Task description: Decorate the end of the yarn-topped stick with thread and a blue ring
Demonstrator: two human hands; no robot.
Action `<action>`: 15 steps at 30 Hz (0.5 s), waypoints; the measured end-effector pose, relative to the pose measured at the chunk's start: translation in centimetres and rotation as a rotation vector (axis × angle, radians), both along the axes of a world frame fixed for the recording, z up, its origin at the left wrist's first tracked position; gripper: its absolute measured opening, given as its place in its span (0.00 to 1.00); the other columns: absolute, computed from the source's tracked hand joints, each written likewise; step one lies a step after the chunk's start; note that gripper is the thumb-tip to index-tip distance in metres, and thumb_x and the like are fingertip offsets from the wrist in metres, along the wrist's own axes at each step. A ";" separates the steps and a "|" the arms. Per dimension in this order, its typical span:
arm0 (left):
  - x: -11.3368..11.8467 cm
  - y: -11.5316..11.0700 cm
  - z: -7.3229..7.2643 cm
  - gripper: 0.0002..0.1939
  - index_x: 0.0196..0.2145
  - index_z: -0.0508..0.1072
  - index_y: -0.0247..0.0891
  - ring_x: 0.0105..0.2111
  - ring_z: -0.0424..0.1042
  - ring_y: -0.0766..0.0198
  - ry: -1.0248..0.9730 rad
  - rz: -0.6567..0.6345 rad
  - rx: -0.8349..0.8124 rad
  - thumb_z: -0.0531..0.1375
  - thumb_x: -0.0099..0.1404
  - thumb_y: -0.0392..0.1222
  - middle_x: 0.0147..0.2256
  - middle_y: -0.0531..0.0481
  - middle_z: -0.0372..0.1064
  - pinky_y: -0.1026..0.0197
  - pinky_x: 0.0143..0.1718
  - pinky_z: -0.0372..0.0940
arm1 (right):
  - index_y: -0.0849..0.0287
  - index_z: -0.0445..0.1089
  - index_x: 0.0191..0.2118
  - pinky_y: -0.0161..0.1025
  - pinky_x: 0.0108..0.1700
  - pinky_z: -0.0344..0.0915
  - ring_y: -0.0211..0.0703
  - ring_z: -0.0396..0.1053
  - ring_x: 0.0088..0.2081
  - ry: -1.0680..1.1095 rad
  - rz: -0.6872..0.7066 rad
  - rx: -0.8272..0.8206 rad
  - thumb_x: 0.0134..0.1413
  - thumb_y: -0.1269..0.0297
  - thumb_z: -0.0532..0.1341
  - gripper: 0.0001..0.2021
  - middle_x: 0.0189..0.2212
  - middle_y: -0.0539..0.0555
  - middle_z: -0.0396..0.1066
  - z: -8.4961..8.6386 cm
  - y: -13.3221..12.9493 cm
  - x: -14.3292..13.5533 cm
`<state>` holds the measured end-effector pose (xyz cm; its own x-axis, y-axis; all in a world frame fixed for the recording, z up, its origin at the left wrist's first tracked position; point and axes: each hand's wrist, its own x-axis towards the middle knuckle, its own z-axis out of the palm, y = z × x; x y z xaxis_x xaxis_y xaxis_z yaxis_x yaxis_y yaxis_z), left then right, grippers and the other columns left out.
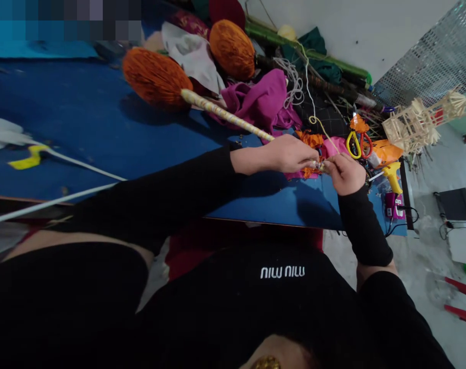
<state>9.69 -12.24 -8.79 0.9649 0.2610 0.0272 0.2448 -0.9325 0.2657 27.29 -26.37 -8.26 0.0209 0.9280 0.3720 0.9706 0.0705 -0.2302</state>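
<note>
A stick wrapped in pale yellow-and-white cord [233,119] slants across the blue table, with a bulging orange fibre head [156,77] at its left end. My left hand [290,152] is closed round the stick near its right end. Close beside it, my right hand [347,173] pinches at the stick's tip, where a pale yellow yarn [320,124] runs down into its fingers. Fingertips of both hands nearly meet there, and what lies between them is partly hidden. Orange and pink scraps [310,138] lie just behind the hands.
Behind lie another orange fibre head [231,48], magenta cloth [258,100] and white string [294,87]. To the right are scissors [353,146], a yellow glue gun [393,177], a purple power strip [394,206] and a wooden-stick structure [407,125]. A white rod [52,201] crosses the left front edge.
</note>
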 end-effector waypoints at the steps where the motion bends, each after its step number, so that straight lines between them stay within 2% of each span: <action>1: 0.0 0.0 -0.1 0.19 0.54 0.78 0.45 0.43 0.78 0.59 -0.017 0.005 0.018 0.51 0.76 0.48 0.47 0.51 0.81 0.60 0.35 0.57 | 0.57 0.76 0.36 0.37 0.31 0.54 0.39 0.66 0.30 -0.090 -0.046 0.006 0.70 0.54 0.56 0.16 0.32 0.54 0.75 0.1 -0.6 -0.6; 4: 0.1 -0.1 -0.4 0.20 0.52 0.78 0.45 0.42 0.77 0.60 -0.069 0.006 0.109 0.49 0.77 0.50 0.50 0.49 0.79 0.59 0.34 0.56 | 0.57 0.77 0.41 0.39 0.29 0.51 0.39 0.66 0.29 -0.268 -0.135 0.045 0.71 0.57 0.54 0.16 0.35 0.55 0.76 -0.3 -2.1 -2.3; 7: 0.2 -0.4 -0.2 0.22 0.52 0.78 0.43 0.42 0.78 0.58 -0.065 0.019 0.171 0.46 0.78 0.50 0.49 0.46 0.78 0.58 0.32 0.54 | 0.58 0.78 0.45 0.40 0.28 0.51 0.38 0.65 0.27 -0.337 -0.142 0.097 0.72 0.59 0.53 0.16 0.34 0.55 0.77 -1.7 -2.7 -3.2; 11: 0.2 -1.0 0.1 0.22 0.51 0.77 0.38 0.43 0.79 0.56 -0.025 0.055 0.153 0.45 0.78 0.48 0.47 0.46 0.79 0.58 0.30 0.52 | 0.58 0.78 0.49 0.38 0.29 0.55 0.37 0.67 0.28 -0.380 -0.233 0.166 0.72 0.61 0.54 0.15 0.36 0.56 0.79 -3.6 -3.2 -3.9; 15: 0.3 -1.3 0.2 0.21 0.48 0.77 0.38 0.43 0.80 0.54 -0.045 0.079 0.128 0.47 0.77 0.48 0.45 0.46 0.81 0.57 0.31 0.55 | 0.61 0.78 0.52 0.37 0.32 0.59 0.37 0.72 0.30 -0.416 -0.342 0.193 0.71 0.63 0.55 0.15 0.37 0.57 0.79 -4.5 -3.6 -5.3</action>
